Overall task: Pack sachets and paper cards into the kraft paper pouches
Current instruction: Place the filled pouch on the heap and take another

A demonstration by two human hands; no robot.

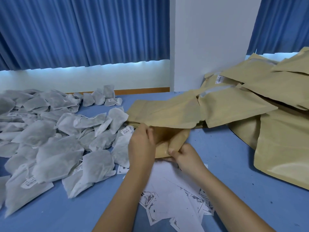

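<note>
Paper cards (168, 190) lie at 6 o'clock on the tabletop (234, 161), within reach. Beyond, the left hand (142, 146) and right hand (186, 157) pinch one kraft pouch (168, 136) in their fingers, probably to part its mouth. Sachets (55, 139) lie at 9 o'clock, spare pouches (250, 97) at 2.

The left hand (142, 146) and right hand (187, 158) are bare, as are both slender forearms (123, 198).
</note>
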